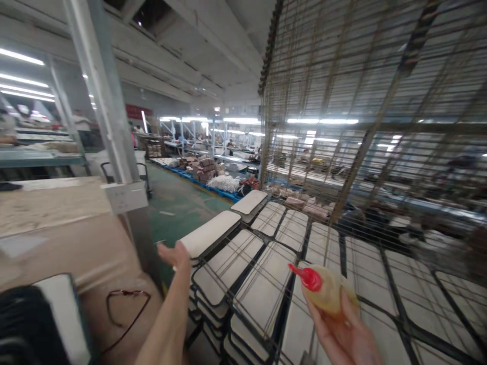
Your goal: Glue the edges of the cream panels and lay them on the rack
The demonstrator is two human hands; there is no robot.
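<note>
My right hand (342, 324) is wrapped round a yellowish squeeze bottle (329, 291) with a red nozzle that points up and left. The bottle is over rows of pale, dark-edged panels (266, 279) lying on wire racks. My left hand (177, 254) is at the near left end of a raised cream panel (211, 233), with visible fingers stretched out to the left and no object seen held; some of its fingers are hidden or blurred. Beneath, more racks and panels are stacked in layers.
Raised wire racks (365, 116) slant over the right side. At the left are a metal post (104, 96), a brown covered surface (76, 253) with glasses (127, 294) on it, and a dark item with a pale panel. Green floor (171, 203) runs beyond, beside piled goods.
</note>
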